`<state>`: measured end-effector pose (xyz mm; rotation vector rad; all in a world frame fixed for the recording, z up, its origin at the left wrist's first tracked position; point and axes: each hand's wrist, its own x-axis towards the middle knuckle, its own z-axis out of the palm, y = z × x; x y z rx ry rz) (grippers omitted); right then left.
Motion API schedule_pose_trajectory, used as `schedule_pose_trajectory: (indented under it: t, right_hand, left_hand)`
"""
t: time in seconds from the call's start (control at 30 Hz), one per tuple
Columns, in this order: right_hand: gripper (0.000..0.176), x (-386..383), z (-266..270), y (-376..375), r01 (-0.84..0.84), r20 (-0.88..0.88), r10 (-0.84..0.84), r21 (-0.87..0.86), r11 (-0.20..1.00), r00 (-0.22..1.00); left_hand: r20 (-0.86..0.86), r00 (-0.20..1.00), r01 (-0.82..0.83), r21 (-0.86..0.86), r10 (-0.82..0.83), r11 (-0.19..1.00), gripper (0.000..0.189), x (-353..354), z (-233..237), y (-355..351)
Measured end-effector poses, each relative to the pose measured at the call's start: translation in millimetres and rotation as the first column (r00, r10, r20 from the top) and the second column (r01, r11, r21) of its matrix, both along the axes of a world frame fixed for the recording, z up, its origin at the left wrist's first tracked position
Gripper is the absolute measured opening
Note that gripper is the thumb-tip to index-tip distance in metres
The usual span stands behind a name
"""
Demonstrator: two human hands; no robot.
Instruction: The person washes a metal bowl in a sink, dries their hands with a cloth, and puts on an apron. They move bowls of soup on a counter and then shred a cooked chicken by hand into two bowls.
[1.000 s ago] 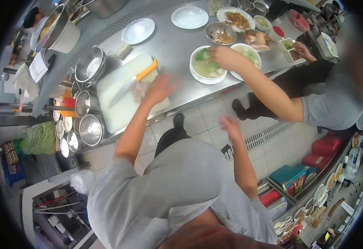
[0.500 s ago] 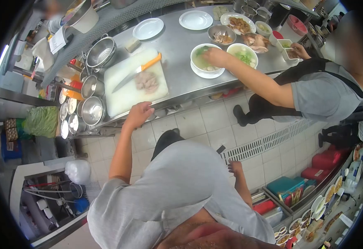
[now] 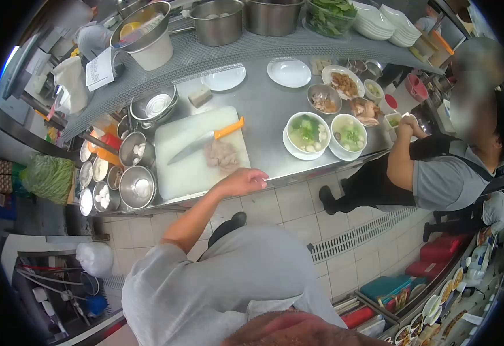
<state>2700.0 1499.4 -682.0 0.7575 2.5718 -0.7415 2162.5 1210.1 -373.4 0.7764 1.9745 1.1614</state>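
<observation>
My left hand (image 3: 241,182) is over the counter's front edge, beside the lower right corner of the white cutting board (image 3: 174,173). Its fingers are stretched out to the right, holding nothing. Sliced pale meat (image 3: 221,154) lies on the board just above it, next to a knife (image 3: 206,139) with an orange handle. Farther right, two white bowls of soup with greens (image 3: 308,135) (image 3: 348,136) stand on the counter (image 3: 269,115). My right hand is out of sight.
A co-worker (image 3: 442,167) stands at the right, hands together near small containers. Metal bowls (image 3: 137,187) sit left of the board. An overhead shelf (image 3: 206,55) holds pots and stacked plates (image 3: 373,26). A floor drain grate (image 3: 355,233) runs behind.
My left hand has moved right along the counter edge. My right hand has left the view. The co-worker's hand has withdrawn from the left soup bowl. The view has tilted up toward the shelf.
</observation>
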Motion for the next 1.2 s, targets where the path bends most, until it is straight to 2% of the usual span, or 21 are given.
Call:
schedule_pose_trajectory:
  t: [0.1,0.27,0.33,0.37,0.4,0.43,0.47,0.5,0.53,0.6,0.67,0.7,0.8,0.87,0.93,1.0,1.07,1.1,1.17,1.2]
  right_hand:
    - [0.034,-12.7,3.7,-16.8,0.216,0.175,-0.189,-0.149,0.965,0.966]
    - [0.03,-31.0,0.5,-16.5,0.394,0.267,-0.328,-0.25,0.885,0.906]
    - [0.029,-36.8,-6.8,-6.6,0.512,0.327,-0.413,-0.331,0.792,0.85]
    - [0.029,-36.2,-17.8,2.6,0.602,0.377,-0.476,-0.395,0.694,0.795]
    - [0.029,-38.9,-29.7,11.5,0.706,0.442,-0.553,-0.503,0.499,0.706]
    - [0.031,-43.1,53.6,21.7,0.408,0.143,-0.679,-0.879,0.247,0.72]
    - [0.033,-56.9,101.4,25.6,0.283,0.188,-0.792,-0.959,-0.02,0.581]
    - [0.035,-70.8,149.5,29.5,0.089,0.279,-0.849,-0.959,-0.268,0.448]
    - [0.036,-81.2,166.5,26.7,0.065,0.3,-0.844,-0.951,-0.303,0.444]
    - [0.038,-96.2,183.3,21.3,0.089,0.242,-0.797,-0.969,-0.232,0.553]
    - [0.04,-126.0,202.0,13.2,0.096,0.173,-0.679,-0.984,-0.15,0.713]
    - [0.041,-143.9,212.8,10.9,0.08,0.122,-0.587,-0.992,-0.097,0.8]
    - [0.044,-203.3,254.0,1.7,-0.1,-0.118,-0.213,-0.991,0.091,0.97]
    - [0.046,-245.3,286.5,-10.0,-0.34,-0.327,0.095,-0.922,0.183,0.94]
    - [0.049,-279.7,317.9,-24.9,-0.576,-0.497,0.34,-0.796,0.189,0.798]
    - [0.051,-302.0,342.9,-40.6,-0.732,-0.593,0.487,-0.662,0.159,0.642]
    - [0.053,-310.7,363.5,-57.0,-0.819,-0.632,0.567,-0.555,0.145,0.528]
    - [0.054,-311.1,371.5,-65.0,-0.842,-0.637,0.584,-0.513,0.166,0.503]
    - [0.057,-303.1,381.6,-81.3,-0.877,-0.653,0.593,-0.419,0.235,0.471]
    - [0.059,-292.0,388.3,-91.7,-0.853,-0.63,0.576,-0.381,0.356,0.521]
  left_hand:
    - [0.035,0.999,0.018,0.013,-0.018,1.0,0.042,2.1,-5.2,-10.0]
    - [-0.051,0.991,0.121,-0.09,-0.125,0.989,0.043,10.2,-5.6,-11.4]
    - [-0.036,0.992,0.119,-0.067,-0.122,0.991,0.043,19.0,-1.5,-6.6]
    - [-0.029,0.994,0.104,-0.056,-0.106,0.993,0.044,24.1,3.2,-4.9]
    - [-0.022,0.994,0.109,-0.037,-0.11,0.993,0.044,29.4,9.2,-3.1]
    - [-0.015,0.995,0.101,-0.019,-0.102,0.995,0.044,37.1,17.5,-0.6]
    - [-0.007,0.996,0.085,-0.001,-0.085,0.996,0.045,45.9,23.2,0.7]
    - [0.038,0.996,0.085,0.03,-0.086,0.996,0.045,57.4,23.5,0.5]
    - [0.076,0.992,0.092,0.065,-0.097,0.994,0.046,66.3,23.0,3.2]
    - [0.176,0.978,0.101,0.094,-0.116,0.99,0.047,80.7,25.2,15.7]
    - [0.084,0.986,0.139,0.093,-0.147,0.986,0.047,106.9,46.6,25.2]
    - [0.034,0.986,0.16,0.08,-0.163,0.984,0.046,116.6,55.0,29.7]
    - [0.199,0.957,0.185,0.138,-0.211,0.973,0.046,153.6,68.3,41.5]
    - [0.309,0.912,0.226,0.168,-0.269,0.96,0.046,179.5,84.8,52.7]
    - [0.39,0.85,0.303,0.186,-0.353,0.935,0.046,201.2,90.1,68.0]
    - [0.487,0.759,0.387,0.196,-0.432,0.901,0.044,215.2,74.7,85.2]
    - [0.601,0.648,0.425,0.224,-0.468,0.877,0.044,214.6,25.2,89.5]
    - [0.483,0.649,0.537,0.257,-0.588,0.804,0.045,215.2,27.1,82.0]
    - [0.515,0.699,0.338,0.372,-0.495,0.865,0.045,221.6,28.4,56.8]
    - [0.531,0.729,0.222,0.414,-0.432,0.883,0.045,223.6,30.4,40.8]
